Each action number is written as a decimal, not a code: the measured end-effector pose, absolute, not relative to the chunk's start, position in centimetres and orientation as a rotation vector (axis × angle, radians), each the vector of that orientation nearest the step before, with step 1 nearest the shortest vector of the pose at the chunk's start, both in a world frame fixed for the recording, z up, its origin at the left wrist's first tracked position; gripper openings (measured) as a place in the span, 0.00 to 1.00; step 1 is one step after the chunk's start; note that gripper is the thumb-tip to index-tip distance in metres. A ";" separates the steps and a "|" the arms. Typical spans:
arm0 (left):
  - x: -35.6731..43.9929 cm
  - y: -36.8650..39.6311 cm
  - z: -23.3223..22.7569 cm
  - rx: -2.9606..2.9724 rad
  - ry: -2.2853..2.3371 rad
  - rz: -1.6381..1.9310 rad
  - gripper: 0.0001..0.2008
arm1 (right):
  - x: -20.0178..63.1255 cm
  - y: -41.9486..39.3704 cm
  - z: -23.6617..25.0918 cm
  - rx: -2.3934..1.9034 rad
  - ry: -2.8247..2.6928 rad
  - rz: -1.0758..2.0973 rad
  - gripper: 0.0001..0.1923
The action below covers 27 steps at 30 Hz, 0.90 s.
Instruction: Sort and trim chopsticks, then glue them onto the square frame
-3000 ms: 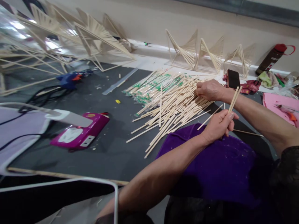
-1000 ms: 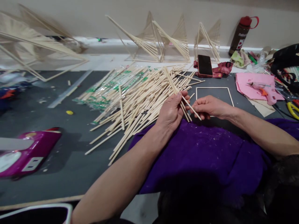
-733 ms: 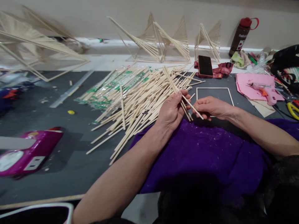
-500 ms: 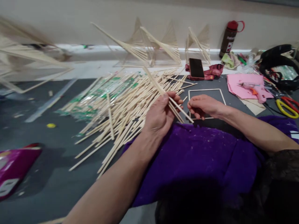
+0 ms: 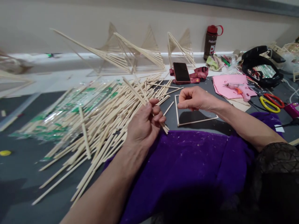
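My left hand [image 5: 144, 123] is closed around a small bunch of thin wooden sticks [image 5: 134, 90], which look like disposable chopsticks. Their lower ends poke out below the fingers. Under and beside that hand spreads a big loose pile of similar sticks [image 5: 105, 124]. My right hand [image 5: 195, 99] hovers over a square stick frame [image 5: 198, 121] on the dark table, hiding part of its far side. Its thumb and forefinger are pinched together; whether anything is between them is hidden. One loose stick [image 5: 168, 108] lies between my hands.
Plastic-wrapped sticks [image 5: 63, 109] lie left of the pile. Fanned stick structures [image 5: 140, 53] stand along the wall. Further right are a phone [image 5: 181, 72], a bottle [image 5: 211, 43], a pink glue gun [image 5: 240, 90] on pink sheets and yellow-red scissors [image 5: 269, 104]. Purple cloth [image 5: 187, 161] covers my lap.
The view has turned to the right. My right hand has risen over the frame, its fingers drawn into a pinch. The stick jutting far past my left fingers no longer sticks out there.
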State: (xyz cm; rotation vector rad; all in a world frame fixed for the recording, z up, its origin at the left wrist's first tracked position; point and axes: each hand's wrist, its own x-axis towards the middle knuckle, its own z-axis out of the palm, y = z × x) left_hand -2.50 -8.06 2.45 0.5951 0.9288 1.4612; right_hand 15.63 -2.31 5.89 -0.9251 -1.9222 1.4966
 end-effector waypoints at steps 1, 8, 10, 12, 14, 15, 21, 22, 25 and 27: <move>-2.4 -8.1 2.4 0.589 0.930 1.453 0.11 | 15.7 -2.2 6.0 -0.930 -1.964 1.463 0.11; -1.9 -8.4 2.4 0.603 0.916 1.393 0.10 | 22.2 2.6 8.2 -1.406 -2.059 0.275 0.07; -1.8 -8.5 2.3 0.610 0.933 1.386 0.10 | 24.9 3.8 8.9 -1.561 -1.896 -0.107 0.07; -1.6 -8.7 2.3 0.620 0.952 1.364 0.09 | 26.3 4.2 9.4 -1.629 -1.854 -0.327 0.16; -1.5 -8.8 2.3 0.641 0.950 1.343 0.08 | 25.9 3.9 9.6 -1.540 -1.862 -0.301 0.17; -1.5 -8.8 2.2 0.659 0.939 1.339 0.07 | 25.0 3.5 9.5 -1.459 -1.902 -0.195 0.14; -0.9 -8.3 2.0 0.867 0.902 1.392 0.07 | 17.2 0.0 7.9 -0.924 -2.021 0.916 0.08; -0.8 -8.2 2.0 0.920 0.906 1.387 0.08 | 16.3 -0.5 7.6 -0.884 -1.992 1.004 0.08; -0.3 -7.7 2.0 1.098 0.943 1.331 0.09 | 15.1 -1.2 7.3 -0.804 -1.930 1.130 0.07; -0.2 -7.5 1.9 1.194 0.972 1.320 0.09 | 14.9 -1.5 7.2 -0.769 -1.910 1.159 0.07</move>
